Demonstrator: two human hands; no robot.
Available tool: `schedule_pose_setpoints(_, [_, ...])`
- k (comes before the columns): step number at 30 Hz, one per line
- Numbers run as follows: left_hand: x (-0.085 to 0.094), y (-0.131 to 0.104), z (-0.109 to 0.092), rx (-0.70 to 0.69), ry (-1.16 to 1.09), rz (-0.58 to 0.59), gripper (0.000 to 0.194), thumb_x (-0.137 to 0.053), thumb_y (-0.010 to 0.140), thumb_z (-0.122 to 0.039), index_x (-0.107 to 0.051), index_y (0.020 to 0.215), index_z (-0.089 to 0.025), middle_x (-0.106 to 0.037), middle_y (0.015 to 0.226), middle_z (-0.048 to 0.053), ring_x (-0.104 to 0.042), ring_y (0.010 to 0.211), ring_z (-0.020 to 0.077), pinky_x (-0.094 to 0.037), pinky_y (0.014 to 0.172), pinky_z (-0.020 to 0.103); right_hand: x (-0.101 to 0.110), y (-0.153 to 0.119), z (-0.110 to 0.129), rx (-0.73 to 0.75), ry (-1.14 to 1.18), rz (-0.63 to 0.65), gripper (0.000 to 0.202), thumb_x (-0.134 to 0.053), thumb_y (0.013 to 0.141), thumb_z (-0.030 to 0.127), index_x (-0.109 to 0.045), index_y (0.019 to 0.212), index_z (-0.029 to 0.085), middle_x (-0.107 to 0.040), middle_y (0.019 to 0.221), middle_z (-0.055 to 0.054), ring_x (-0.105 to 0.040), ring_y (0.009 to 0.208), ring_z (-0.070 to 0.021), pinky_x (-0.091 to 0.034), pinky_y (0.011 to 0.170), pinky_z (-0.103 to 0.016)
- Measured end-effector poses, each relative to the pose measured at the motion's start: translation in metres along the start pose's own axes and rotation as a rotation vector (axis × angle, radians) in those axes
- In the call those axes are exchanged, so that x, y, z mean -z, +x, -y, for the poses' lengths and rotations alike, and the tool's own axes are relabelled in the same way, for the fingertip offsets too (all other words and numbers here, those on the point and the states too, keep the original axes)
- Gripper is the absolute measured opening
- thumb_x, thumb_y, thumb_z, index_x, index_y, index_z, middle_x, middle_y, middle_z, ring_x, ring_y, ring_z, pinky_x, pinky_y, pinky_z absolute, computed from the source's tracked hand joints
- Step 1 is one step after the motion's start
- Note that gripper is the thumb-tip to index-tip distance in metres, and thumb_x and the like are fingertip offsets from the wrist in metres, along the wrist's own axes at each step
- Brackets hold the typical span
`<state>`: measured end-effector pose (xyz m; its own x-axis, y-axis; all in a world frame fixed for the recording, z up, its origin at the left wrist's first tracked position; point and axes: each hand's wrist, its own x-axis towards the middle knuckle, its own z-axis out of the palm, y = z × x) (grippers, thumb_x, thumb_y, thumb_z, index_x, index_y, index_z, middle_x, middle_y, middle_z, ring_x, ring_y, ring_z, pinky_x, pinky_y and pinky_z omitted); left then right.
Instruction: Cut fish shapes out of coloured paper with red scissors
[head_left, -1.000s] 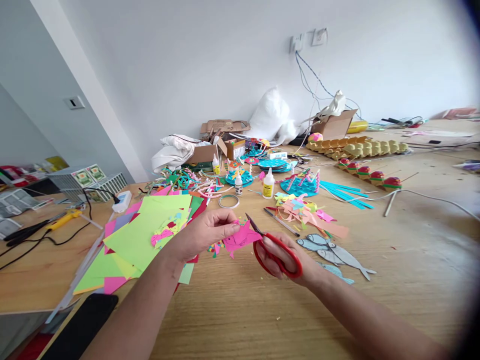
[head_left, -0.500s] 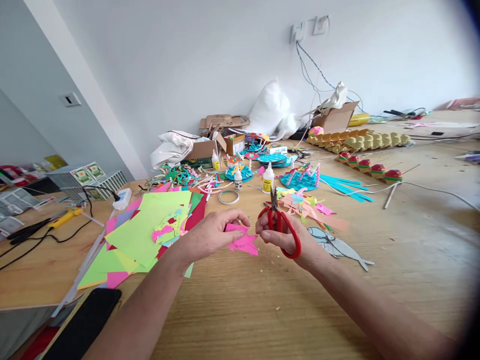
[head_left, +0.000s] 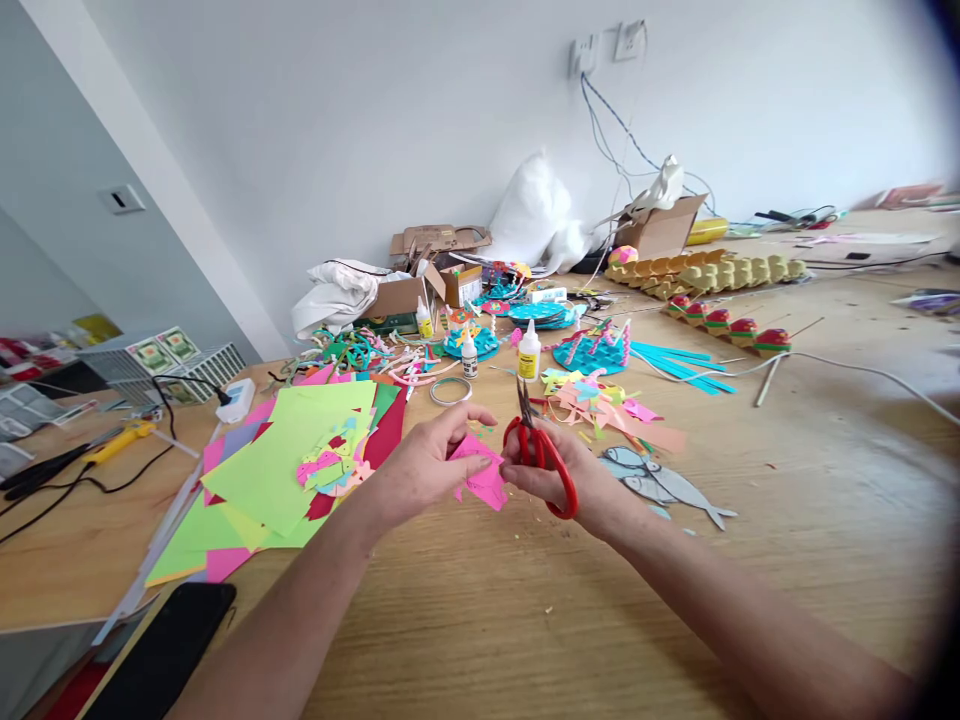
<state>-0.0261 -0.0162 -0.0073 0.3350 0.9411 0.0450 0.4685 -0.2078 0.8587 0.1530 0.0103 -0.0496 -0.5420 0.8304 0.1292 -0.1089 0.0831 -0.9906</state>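
Observation:
My left hand (head_left: 424,468) holds a cut piece of pink paper (head_left: 484,484) by its left side, thumb on top and index finger lifted off it. Dark marks show faintly on the paper. Red-handled scissors (head_left: 539,450) hang on the fingers of my right hand (head_left: 581,468), blades pointing away from me. That hand's thumb and fingertips reach the right edge of the pink paper, appearing to pinch it. Both hands are above the wooden table (head_left: 480,610).
Coloured paper sheets (head_left: 289,455) with small cut shapes lie to the left. Glue bottles (head_left: 529,355) stand ahead, near paper scraps (head_left: 600,400). Grey fish cutouts (head_left: 667,482) lie right of my right hand. Farther back are egg cartons (head_left: 720,272); a phone (head_left: 169,640) lies at front left.
My right hand has come left with the scissors to the edge of the pink paper. The paper has turned slightly, and my left index finger has straightened. The view has shifted a little.

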Motion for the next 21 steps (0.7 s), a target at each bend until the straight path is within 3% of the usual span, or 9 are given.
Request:
schedule_pose_setpoints(5, [-0.006, 0.003, 0.002, -0.017, -0.070, -0.053, 0.033, -0.055, 0.075, -0.021, -0.050, 0.108, -0.023, -0.035, 0.058, -0.010, -0.037, 0.052, 0.0084, -0.029, 0.050, 0.021, 0.001, 0.001, -0.005, 0.020, 0.039, -0.066, 0.032, -0.077, 0.061, 0.031, -0.050, 0.076, 0.020, -0.054, 0.066, 0.004, -0.046, 0.057, -0.0107, -0.037, 0.054, -0.023])
schedule_pose_setpoints(10, [-0.007, 0.003, 0.003, -0.006, -0.082, -0.021, 0.035, -0.056, 0.075, -0.020, -0.050, 0.109, -0.023, -0.043, 0.061, -0.008, -0.043, 0.055, 0.0087, -0.031, 0.052, 0.021, 0.002, 0.001, -0.008, 0.028, 0.047, -0.030, 0.030, -0.075, 0.063, 0.028, -0.050, 0.076, 0.020, -0.054, 0.066, 0.005, -0.047, 0.057, -0.0109, -0.037, 0.054, -0.024])
schedule_pose_setpoints(14, [-0.011, 0.004, 0.000, -0.037, -0.316, -0.149, 0.044, -0.062, 0.076, -0.033, -0.042, 0.114, -0.022, -0.053, 0.068, -0.005, -0.051, 0.061, 0.0105, -0.038, 0.058, 0.022, 0.002, 0.001, -0.007, 0.097, 0.035, -0.165, 0.027, -0.075, 0.063, 0.028, -0.052, 0.073, 0.019, -0.053, 0.065, 0.005, -0.046, 0.058, -0.0106, -0.037, 0.054, -0.023])
schedule_pose_setpoints(17, [-0.019, 0.005, -0.001, -0.053, -0.443, -0.178, 0.036, -0.059, 0.078, -0.044, -0.048, 0.101, -0.019, -0.057, 0.072, -0.002, -0.054, 0.066, 0.0122, -0.040, 0.063, 0.024, 0.000, 0.001, -0.004, 0.146, 0.085, -0.294, 0.028, -0.075, 0.062, 0.029, -0.052, 0.072, 0.019, -0.054, 0.065, 0.004, -0.047, 0.059, -0.0105, -0.037, 0.055, -0.023])
schedule_pose_setpoints(21, [-0.032, 0.008, 0.003, -0.023, -0.457, -0.142, 0.027, -0.059, 0.076, -0.043, -0.055, 0.077, -0.016, -0.052, 0.065, -0.002, -0.047, 0.062, 0.0106, -0.038, 0.060, 0.023, -0.005, 0.000, -0.004, 0.149, 0.147, -0.316, 0.029, -0.077, 0.060, 0.028, -0.051, 0.070, 0.018, -0.053, 0.062, 0.005, -0.046, 0.057, -0.0096, -0.036, 0.054, -0.022])
